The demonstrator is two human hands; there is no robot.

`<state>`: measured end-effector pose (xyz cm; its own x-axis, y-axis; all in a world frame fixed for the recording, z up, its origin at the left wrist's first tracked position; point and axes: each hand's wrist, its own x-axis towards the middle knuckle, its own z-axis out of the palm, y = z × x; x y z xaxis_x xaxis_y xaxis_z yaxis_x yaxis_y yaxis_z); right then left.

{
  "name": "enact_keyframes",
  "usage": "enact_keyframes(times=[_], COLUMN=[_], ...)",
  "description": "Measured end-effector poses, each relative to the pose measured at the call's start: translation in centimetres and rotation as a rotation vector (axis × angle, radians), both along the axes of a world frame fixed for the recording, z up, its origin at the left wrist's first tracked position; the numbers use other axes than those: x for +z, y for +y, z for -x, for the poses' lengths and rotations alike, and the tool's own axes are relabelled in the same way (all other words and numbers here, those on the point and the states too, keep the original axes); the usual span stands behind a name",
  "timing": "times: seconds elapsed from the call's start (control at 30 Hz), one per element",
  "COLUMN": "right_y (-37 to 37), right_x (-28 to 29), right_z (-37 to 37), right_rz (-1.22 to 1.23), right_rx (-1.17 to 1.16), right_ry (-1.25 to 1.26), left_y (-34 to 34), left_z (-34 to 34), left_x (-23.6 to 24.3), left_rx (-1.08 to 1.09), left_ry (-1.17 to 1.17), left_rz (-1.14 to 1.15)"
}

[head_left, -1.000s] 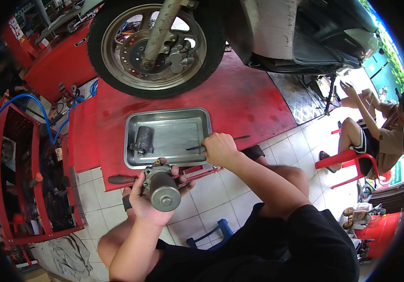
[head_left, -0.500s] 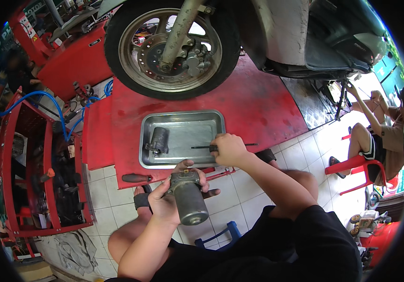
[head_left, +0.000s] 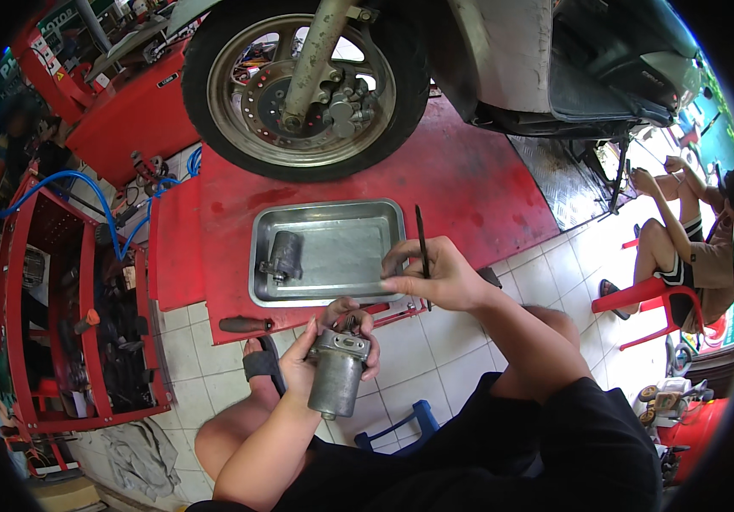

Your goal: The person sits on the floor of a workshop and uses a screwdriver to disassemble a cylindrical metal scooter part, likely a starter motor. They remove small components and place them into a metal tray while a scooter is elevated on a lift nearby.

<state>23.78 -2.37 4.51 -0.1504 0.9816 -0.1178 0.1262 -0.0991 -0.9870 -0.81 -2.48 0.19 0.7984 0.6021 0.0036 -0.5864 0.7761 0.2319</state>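
Observation:
My left hand (head_left: 304, 356) is wrapped round a starter motor (head_left: 335, 386), a grey metal cylinder. Its flanged end points up toward the tray and its plain end toward me. My right hand (head_left: 448, 275) holds a thin dark rod-like tool (head_left: 422, 235) nearly upright between the fingers, at the tray's right edge; its exact kind is unclear. The shallow metal tray (head_left: 365, 298) rests on the red platform. Inside it, on the left, lies a second, smaller metal cylinder (head_left: 286, 253) with a fitting at its near end.
The scooter's front wheel (head_left: 303, 162) stands on the red platform (head_left: 486, 192) beyond the tray. A dark-handled tool (head_left: 246, 324) lies at the platform's near edge. A red tool rack (head_left: 85, 358) is at left. At right a person sits on a red chair (head_left: 640, 294).
My right hand has lifted slightly and turned the dark tool from level to upright. My left hand has tilted the starter motor, so its flanged face shows more.

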Motion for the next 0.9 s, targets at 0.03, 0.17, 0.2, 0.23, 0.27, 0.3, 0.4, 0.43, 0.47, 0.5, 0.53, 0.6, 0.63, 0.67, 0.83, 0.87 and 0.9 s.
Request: enact_keyframes(times=[0.03,0.17,0.2,0.23,0.27,0.3,0.4,0.43,0.47,0.5,0.53,0.6,0.63,0.67,0.83,0.87,0.9], right_y=[-0.4,-2.4,-2.7,-3.1,-3.4,-3.7,-4.2,-4.4,-4.5,-4.5,-4.4,-4.3,-4.3,-4.3,-4.4,-4.4,-4.4], right_x=[0.3,1.7,2.1,2.3,2.7,3.1,2.0,2.2,2.3,2.1,2.0,1.6,1.4,1.3,1.5,1.6,1.6], right_z=[0.3,1.6,2.0,2.3,2.5,2.6,3.5,3.6,3.6,3.7,3.7,3.8,3.9,3.9,4.1,4.2,4.2], right_rz=[-0.042,-0.245,-0.309,-0.317,-0.321,-0.324,-0.397,-0.372,-0.346,-0.363,-0.379,-0.413,-0.43,-0.447,-0.38,-0.364,-0.36], right_rx=[0.012,0.062,0.076,0.09,0.111,0.132,0.089,0.072,0.058,0.058,0.059,0.059,0.058,0.06,0.062,0.059,0.055], right_ry=[0.021,0.085,0.091,0.096,0.042,-0.013,-0.004,-0.028,-0.052,-0.057,-0.062,-0.077,-0.087,-0.097,-0.122,-0.121,-0.134], left_y=[0.0,0.0,-0.1,-0.2,-0.2,-0.2,0.1,0.2,0.3,0.4,0.4,0.5,0.5,0.5,0.3,0.3,0.3], left_z=[0.0,0.0,0.0,0.0,-0.1,-0.2,-0.5,-0.5,-0.5,-0.6,-0.6,-0.7,-0.7,-0.7,-0.6,-0.6,-0.6], left_x=[0.0,0.1,0.1,0.0,0.0,0.1,0.8,0.9,0.9,1.0,1.2,1.4,1.5,1.6,1.4,1.3,1.2], left_rx=[-0.015,0.012,0.036,0.06,0.084,0.107,0.172,0.192,0.214,0.228,0.241,0.254,0.253,0.254,0.257,0.26,0.259], left_ry=[0.001,0.194,0.254,0.314,0.374,0.418,0.526,0.549,0.572,0.602,0.633,0.662,0.66,0.659,0.641,0.637,0.634], left_rz=[-0.016,-0.197,-0.214,-0.231,-0.248,-0.3,-0.453,-0.5,-0.545,-0.585,-0.624,-0.668,-0.671,-0.675,-0.642,-0.644,-0.641])
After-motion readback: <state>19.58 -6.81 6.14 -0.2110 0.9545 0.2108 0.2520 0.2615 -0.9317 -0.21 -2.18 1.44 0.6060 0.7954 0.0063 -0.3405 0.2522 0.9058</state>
